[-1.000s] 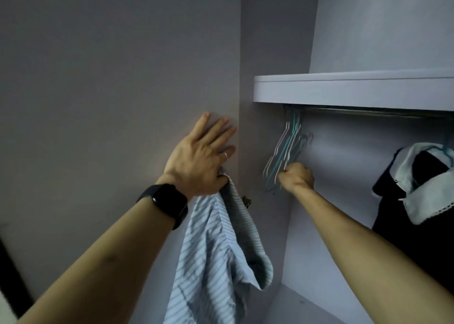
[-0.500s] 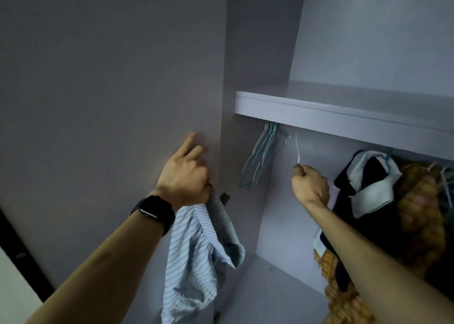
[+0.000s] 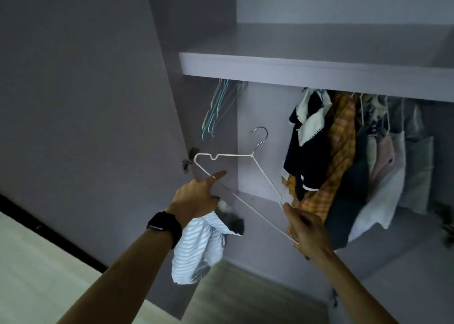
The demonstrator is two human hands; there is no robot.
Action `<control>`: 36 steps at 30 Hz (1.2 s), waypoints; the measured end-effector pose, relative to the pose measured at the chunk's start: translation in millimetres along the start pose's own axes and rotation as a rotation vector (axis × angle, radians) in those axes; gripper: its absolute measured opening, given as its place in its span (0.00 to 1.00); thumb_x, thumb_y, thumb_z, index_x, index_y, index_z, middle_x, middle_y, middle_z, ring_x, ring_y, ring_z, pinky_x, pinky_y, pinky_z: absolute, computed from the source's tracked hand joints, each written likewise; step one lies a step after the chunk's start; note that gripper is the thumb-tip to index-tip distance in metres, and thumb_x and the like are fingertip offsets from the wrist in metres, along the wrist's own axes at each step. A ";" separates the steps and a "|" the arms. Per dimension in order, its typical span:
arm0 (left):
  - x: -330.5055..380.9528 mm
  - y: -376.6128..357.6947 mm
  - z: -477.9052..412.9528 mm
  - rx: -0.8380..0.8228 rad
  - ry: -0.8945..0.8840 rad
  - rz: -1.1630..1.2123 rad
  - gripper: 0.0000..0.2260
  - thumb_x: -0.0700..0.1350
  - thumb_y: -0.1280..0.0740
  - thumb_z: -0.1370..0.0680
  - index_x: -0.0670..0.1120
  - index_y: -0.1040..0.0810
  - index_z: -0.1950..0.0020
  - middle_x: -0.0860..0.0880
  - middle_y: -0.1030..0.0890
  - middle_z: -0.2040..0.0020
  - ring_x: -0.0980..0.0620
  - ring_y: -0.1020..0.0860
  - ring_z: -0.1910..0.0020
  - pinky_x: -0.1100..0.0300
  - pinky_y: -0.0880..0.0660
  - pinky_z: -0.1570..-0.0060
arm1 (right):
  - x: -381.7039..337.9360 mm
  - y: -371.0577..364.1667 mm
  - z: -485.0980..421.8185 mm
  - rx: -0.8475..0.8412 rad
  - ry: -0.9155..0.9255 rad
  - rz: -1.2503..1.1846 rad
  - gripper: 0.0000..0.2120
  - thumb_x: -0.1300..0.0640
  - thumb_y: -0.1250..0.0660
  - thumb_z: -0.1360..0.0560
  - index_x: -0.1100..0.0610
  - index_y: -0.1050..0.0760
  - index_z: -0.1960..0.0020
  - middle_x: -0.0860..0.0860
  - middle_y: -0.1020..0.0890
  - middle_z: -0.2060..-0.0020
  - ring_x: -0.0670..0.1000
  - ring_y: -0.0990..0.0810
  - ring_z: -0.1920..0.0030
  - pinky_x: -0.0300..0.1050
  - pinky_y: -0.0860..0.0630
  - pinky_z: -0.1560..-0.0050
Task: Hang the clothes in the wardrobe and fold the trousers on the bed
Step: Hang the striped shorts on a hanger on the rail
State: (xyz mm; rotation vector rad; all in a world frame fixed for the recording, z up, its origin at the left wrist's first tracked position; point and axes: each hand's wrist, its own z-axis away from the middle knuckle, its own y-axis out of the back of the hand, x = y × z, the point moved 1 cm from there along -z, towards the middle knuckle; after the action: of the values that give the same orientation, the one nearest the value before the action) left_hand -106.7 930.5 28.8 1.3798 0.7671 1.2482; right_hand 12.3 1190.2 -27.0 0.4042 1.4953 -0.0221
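the left hand (image 3: 196,196) is gripping a striped garment (image 3: 196,247), with its lower fingers curling around the cloth. one finger wearing a ring is stretching forward and is touching the lower wire of the white hanger (image 3: 252,155). the garment is hanging down under this hand, in front of the open wardrobe, and it is not yet on the hanger. the right hand (image 3: 307,228) is pinching the right corner of the hanger, with the fingers closing on the wire. the hanger is staying tilted in the air between both hands, and its metal hook is pointing up below the shelf (image 3: 294,70). some spare hangers (image 3: 216,112) are hanging under the left end of the shelf, near the door (image 3: 86,78). at the right, a dark garment with a white collar (image 3: 307,151), an orange checked one (image 3: 344,137) and some pale ones (image 3: 388,164) are hanging close together. a black watch (image 3: 163,223) is sitting on the left wrist.
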 end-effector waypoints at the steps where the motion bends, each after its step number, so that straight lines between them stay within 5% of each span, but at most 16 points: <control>1: 4.0 -10.5 4.2 -0.030 -0.013 0.023 0.31 0.48 0.35 0.26 0.70 0.36 0.26 0.45 0.22 0.34 0.38 0.21 0.40 0.49 0.23 0.43 | 5.0 2.4 8.8 -0.018 -0.012 -0.049 0.28 0.43 0.34 0.23 0.50 0.40 0.76 0.51 0.38 0.79 0.46 0.39 0.76 0.43 0.40 0.70; 5: 17.4 -31.3 10.7 0.018 0.004 0.068 0.15 0.45 0.36 0.26 0.58 0.18 0.44 0.48 0.16 0.45 0.41 0.19 0.45 0.53 0.22 0.45 | 25.3 12.2 23.0 -0.066 -0.029 -0.124 0.29 0.34 0.36 0.26 0.51 0.40 0.76 0.51 0.38 0.79 0.47 0.39 0.78 0.41 0.40 0.72; 9: 32.4 -40.9 31.0 0.122 -0.044 0.055 0.11 0.43 0.36 0.27 0.54 0.19 0.50 0.48 0.16 0.50 0.41 0.19 0.50 0.51 0.21 0.50 | 45.1 22.6 24.0 -0.195 0.043 0.153 0.23 0.29 0.39 0.27 0.48 0.29 0.65 0.48 0.23 0.72 0.46 0.23 0.70 0.45 0.28 0.64; 12: 50.0 -48.0 42.5 0.115 -0.172 -0.051 0.10 0.42 0.37 0.27 0.52 0.19 0.50 0.49 0.19 0.49 0.43 0.21 0.48 0.52 0.22 0.53 | 34.6 18.0 11.5 -0.393 -0.044 0.090 0.24 0.30 0.35 0.26 0.51 0.25 0.48 0.46 0.13 0.56 0.49 0.16 0.59 0.42 0.23 0.60; 14: 63.6 -52.6 46.3 0.111 -0.197 -0.112 0.10 0.43 0.38 0.26 0.51 0.20 0.49 0.49 0.19 0.49 0.43 0.21 0.48 0.52 0.22 0.53 | 16.8 13.5 -5.8 -0.331 -0.175 -0.119 0.23 0.36 0.33 0.24 0.56 0.23 0.45 0.49 0.13 0.52 0.48 0.16 0.61 0.40 0.22 0.62; 17: 74.1 -60.4 53.1 0.096 -0.204 -0.197 0.10 0.46 0.37 0.24 0.51 0.22 0.44 0.49 0.19 0.48 0.42 0.21 0.46 0.51 0.22 0.53 | -9.5 18.5 -37.2 -0.207 -0.458 -0.500 0.19 0.41 0.30 0.24 0.57 0.18 0.52 0.51 0.14 0.60 0.47 0.19 0.69 0.42 0.22 0.65; 21: 69.5 -58.9 56.4 0.108 -0.165 -0.203 0.15 0.47 0.36 0.23 0.56 0.24 0.36 0.50 0.20 0.45 0.44 0.21 0.45 0.52 0.23 0.52 | -33.3 32.2 -63.0 -0.327 -0.570 -0.457 0.21 0.40 0.33 0.22 0.59 0.19 0.56 0.47 0.26 0.73 0.46 0.32 0.77 0.38 0.31 0.75; 24: 67.7 -47.1 60.6 0.067 -0.106 -0.093 0.37 0.48 0.33 0.26 0.69 0.47 0.24 0.52 0.21 0.55 0.44 0.20 0.55 0.53 0.25 0.57 | -45.9 32.4 -66.9 -0.179 -0.530 -0.414 0.19 0.46 0.41 0.17 0.55 0.28 0.62 0.44 0.36 0.80 0.44 0.40 0.82 0.35 0.43 0.81; 26: 69.0 -39.5 62.5 0.174 -0.038 -0.026 0.42 0.51 0.32 0.29 0.68 0.54 0.24 0.57 0.23 0.63 0.43 0.21 0.61 0.54 0.27 0.60 | -50.6 43.5 -65.7 0.048 -0.458 -0.462 0.18 0.48 0.42 0.17 0.53 0.34 0.64 0.43 0.36 0.83 0.42 0.38 0.84 0.33 0.45 0.84; 31: 69.5 -13.0 51.6 0.278 0.117 -0.013 0.18 0.55 0.40 0.35 0.59 0.23 0.46 0.54 0.18 0.58 0.43 0.21 0.56 0.56 0.31 0.58 | -49.4 63.4 -46.3 0.273 -0.346 -0.865 0.19 0.53 0.41 0.22 0.48 0.45 0.69 0.45 0.44 0.75 0.46 0.47 0.76 0.37 0.51 0.79; 36: 76.3 19.8 43.6 0.290 0.144 -0.043 0.11 0.53 0.36 0.32 0.59 0.19 0.52 0.50 0.20 0.55 0.42 0.23 0.55 0.56 0.30 0.56 | -59.7 44.4 -37.5 0.216 -0.240 -0.984 0.18 0.56 0.42 0.24 0.49 0.45 0.70 0.45 0.45 0.75 0.46 0.49 0.76 0.40 0.52 0.77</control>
State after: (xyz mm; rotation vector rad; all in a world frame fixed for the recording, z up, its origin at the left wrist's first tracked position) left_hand -50.4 985.0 73.0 1.5064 1.1069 1.2476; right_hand -17.4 1228.1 41.0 -0.1939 1.3256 -0.9790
